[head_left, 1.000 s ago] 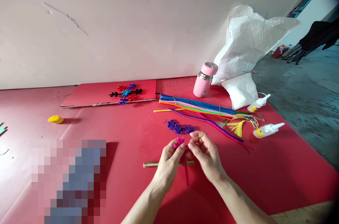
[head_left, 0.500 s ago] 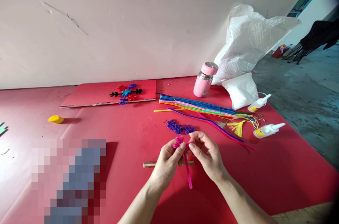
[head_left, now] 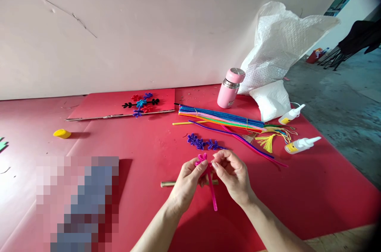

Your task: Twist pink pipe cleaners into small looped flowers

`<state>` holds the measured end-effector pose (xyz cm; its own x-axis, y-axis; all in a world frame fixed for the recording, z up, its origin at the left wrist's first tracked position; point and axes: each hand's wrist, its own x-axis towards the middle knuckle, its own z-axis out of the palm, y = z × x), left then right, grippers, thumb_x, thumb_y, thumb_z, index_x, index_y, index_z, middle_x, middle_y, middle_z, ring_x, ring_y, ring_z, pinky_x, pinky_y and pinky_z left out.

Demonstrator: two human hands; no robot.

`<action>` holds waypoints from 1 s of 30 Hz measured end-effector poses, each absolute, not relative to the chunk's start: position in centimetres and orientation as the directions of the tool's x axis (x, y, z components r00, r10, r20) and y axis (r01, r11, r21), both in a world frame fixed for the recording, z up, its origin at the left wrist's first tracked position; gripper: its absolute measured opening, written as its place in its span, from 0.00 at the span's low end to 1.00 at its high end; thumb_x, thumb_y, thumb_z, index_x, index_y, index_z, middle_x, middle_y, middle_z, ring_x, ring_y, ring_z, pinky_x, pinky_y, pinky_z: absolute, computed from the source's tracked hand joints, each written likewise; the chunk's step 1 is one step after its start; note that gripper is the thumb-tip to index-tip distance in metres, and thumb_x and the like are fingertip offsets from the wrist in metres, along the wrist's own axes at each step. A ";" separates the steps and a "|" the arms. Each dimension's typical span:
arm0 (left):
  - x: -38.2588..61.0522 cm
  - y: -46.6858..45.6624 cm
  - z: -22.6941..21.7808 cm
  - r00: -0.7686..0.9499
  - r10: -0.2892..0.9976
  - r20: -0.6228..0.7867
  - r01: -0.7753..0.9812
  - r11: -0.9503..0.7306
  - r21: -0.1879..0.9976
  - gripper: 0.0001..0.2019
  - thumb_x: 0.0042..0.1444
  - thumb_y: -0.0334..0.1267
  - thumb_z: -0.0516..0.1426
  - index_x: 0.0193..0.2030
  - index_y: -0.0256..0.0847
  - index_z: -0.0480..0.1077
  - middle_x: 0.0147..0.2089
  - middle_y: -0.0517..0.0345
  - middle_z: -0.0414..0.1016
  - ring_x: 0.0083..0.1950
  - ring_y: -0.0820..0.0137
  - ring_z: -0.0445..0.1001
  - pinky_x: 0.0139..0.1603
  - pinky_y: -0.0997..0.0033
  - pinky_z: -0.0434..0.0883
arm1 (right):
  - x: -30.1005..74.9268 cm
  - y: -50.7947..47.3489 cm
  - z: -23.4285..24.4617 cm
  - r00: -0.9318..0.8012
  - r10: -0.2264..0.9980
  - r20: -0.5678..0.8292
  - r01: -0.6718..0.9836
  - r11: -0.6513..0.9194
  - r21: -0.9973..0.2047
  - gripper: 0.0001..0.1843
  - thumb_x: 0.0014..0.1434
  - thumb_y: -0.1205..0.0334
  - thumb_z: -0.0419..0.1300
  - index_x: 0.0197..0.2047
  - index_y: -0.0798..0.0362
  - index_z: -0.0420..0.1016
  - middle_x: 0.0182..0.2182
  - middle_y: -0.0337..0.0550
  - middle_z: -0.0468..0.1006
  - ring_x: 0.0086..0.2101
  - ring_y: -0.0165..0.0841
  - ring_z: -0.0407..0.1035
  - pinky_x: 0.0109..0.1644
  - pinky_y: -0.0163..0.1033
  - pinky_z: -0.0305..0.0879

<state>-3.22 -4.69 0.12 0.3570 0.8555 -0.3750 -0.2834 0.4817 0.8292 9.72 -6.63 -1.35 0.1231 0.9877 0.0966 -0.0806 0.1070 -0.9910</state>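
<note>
My left hand (head_left: 188, 178) pinches a bright pink pipe-cleaner flower (head_left: 201, 159) between thumb and fingers. From it a long straight pink tail (head_left: 212, 192) hangs toward me. At the flower's right edge, my right hand (head_left: 230, 176) has its thumb and fingertips drawn together on the pink pipe cleaner; the exact contact is small and partly hidden. Just beyond my hands lie several purple pipe-cleaner flowers (head_left: 200, 143) in a row. Under my hands, a thin wooden-looking stick (head_left: 168, 184) rests on the red table, its middle covered by my fingers.
Behind are a bundle of coloured pipe cleaners (head_left: 220, 118), a pink flask (head_left: 228, 93) and bubble wrap (head_left: 274, 45). Two glue bottles (head_left: 302, 145) and a yellow tassel (head_left: 267, 142) lie right. Left are a yellow cap (head_left: 62, 134), a flower arrangement (head_left: 141, 103) and a blurred-out object (head_left: 86, 204).
My right fingers have shifted slightly down, and the pink loop between them shows less. The tail has swung a little right. My left hand keeps its hold on the flower.
</note>
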 end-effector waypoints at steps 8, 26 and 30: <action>-3.5 -4.6 0.1 0.389 0.830 -0.400 -0.382 0.541 0.749 0.10 0.48 0.42 0.59 0.25 0.37 0.67 0.18 0.65 0.62 0.21 0.78 0.59 0.25 0.76 0.56 | 10.3 -6.7 -0.7 -0.005 0.963 0.269 0.138 0.267 -0.954 0.11 0.54 0.67 0.58 0.42 0.48 0.68 0.35 0.41 0.74 0.33 0.32 0.70 0.38 0.39 0.69; -3.9 -4.7 0.8 0.411 0.849 -0.332 -0.313 0.474 0.823 0.12 0.47 0.45 0.59 0.28 0.35 0.73 0.19 0.61 0.65 0.21 0.76 0.61 0.26 0.74 0.60 | 10.6 -6.6 -0.1 -0.092 0.813 0.574 0.404 0.558 -0.725 0.17 0.53 0.74 0.57 0.45 0.46 0.68 0.34 0.43 0.76 0.37 0.36 0.71 0.40 0.43 0.70; -3.9 -4.7 0.6 0.383 0.858 -0.341 -0.309 0.467 0.828 0.13 0.45 0.45 0.60 0.25 0.35 0.72 0.18 0.62 0.64 0.22 0.76 0.60 0.25 0.75 0.59 | 10.7 -6.6 0.0 -0.124 0.777 0.617 0.454 0.598 -0.661 0.17 0.53 0.74 0.57 0.44 0.46 0.69 0.32 0.43 0.77 0.34 0.36 0.72 0.37 0.42 0.70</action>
